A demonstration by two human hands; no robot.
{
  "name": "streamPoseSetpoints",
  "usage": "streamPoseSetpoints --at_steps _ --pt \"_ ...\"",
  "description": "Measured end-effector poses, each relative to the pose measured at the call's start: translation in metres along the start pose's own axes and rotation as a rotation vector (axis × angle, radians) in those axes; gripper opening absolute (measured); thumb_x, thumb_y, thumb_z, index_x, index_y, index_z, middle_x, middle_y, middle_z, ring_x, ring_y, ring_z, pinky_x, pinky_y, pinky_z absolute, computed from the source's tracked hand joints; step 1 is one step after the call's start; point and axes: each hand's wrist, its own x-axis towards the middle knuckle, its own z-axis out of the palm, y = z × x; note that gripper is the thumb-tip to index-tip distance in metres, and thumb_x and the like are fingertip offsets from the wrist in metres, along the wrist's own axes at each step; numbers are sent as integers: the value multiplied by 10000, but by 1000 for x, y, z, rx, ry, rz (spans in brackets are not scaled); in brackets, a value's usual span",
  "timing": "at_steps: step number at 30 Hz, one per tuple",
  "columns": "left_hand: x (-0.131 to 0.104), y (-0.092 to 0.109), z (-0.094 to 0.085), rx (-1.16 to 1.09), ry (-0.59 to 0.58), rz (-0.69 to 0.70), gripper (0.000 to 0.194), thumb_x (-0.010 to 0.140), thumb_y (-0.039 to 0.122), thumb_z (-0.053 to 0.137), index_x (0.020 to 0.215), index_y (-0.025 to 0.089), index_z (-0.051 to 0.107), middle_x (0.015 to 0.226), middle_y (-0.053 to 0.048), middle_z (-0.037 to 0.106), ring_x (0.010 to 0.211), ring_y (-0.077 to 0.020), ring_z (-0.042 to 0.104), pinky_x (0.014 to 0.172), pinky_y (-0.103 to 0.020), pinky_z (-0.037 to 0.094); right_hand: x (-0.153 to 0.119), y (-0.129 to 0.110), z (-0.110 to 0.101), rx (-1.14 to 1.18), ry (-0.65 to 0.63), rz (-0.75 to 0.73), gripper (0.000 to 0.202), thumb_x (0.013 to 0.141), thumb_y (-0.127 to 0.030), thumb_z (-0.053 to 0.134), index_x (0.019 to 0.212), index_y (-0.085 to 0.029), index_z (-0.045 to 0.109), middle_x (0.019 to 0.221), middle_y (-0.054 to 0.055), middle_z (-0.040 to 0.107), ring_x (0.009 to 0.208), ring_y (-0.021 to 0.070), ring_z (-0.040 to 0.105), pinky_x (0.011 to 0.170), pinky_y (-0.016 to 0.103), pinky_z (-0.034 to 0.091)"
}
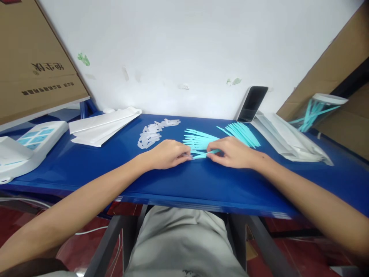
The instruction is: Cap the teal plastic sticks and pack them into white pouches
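Note:
My left hand [169, 154] is closed in a pinch on a small clear plastic sleeve [188, 156], mostly covered by the fingertips. My right hand [232, 152] pinches a thin turquoise plastic stick [212, 152], whose tip points toward the sleeve. Whether tip and sleeve touch is too small to tell. Just beyond both hands lies a fanned row of turquoise sticks [198, 138]. A second fan of turquoise sticks [243, 134] rests behind my right hand. Several loose clear sleeves [150, 136] form a pile beyond my left hand.
On the blue table [178, 184] a white tray with blue cells [37, 142] and a folded white sheet [100, 127] lie left. At right are a phone [253, 103] against the wall, white plastic bags [291, 140] and a tipped clear jar of turquoise sticks [317, 111].

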Motion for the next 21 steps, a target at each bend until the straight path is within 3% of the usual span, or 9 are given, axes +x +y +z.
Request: streamPoseSetpoints --at_steps 4,9,13,15,18,20,21 --pt "0 2 -3 -49 -15 -41 263 1061 344 540 890 189 666 777 -26 700 678 -169 636 633 -264 382 -1 4 -3 -28 -51 56 213 947 -352 562 930 -223 731 734 29 733 645 201 636 632 314 356" --pt "-3 -9 -8 -122 -39 -48 276 1057 368 555 920 186 711 807 -37 723 711 -170 661 654 -260 415 1 23 4 72 -34 84 297 955 -361 563 1087 -191 767 1024 102 814 876 258 739 756 337 481" --pt "-4 -8 -15 -196 -9 -32 276 1054 367 567 942 180 737 864 -58 745 767 -174 680 701 -270 465 3 30 13 169 19 78 322 962 -392 573 1061 -167 781 1040 118 818 850 254 738 778 346 510" --pt "-5 8 -24 -324 24 -4 263 1046 383 591 961 185 742 922 -74 744 832 -180 682 749 -286 501 5 29 16 188 44 86 320 958 -395 580 1054 -163 779 976 112 817 785 236 720 745 334 502" --pt "-13 50 -37 -671 25 -4 335 1020 498 605 914 211 741 1099 -125 713 973 -211 695 843 -353 560 7 26 17 198 51 99 318 954 -392 578 1052 -159 770 900 96 802 729 214 695 704 310 479" --pt "-25 83 -40 -852 -81 -10 528 1003 651 494 825 232 760 1166 -166 702 1007 -245 706 817 -390 575 7 25 17 198 55 114 315 947 -404 584 1026 -159 767 884 95 796 726 212 694 703 306 469" --pt "-31 97 -38 -881 -131 -26 587 945 739 477 784 261 778 1104 -161 718 963 -257 718 764 -398 573 8 24 17 195 58 125 312 942 -413 590 999 -162 765 881 96 794 729 214 694 707 308 466"
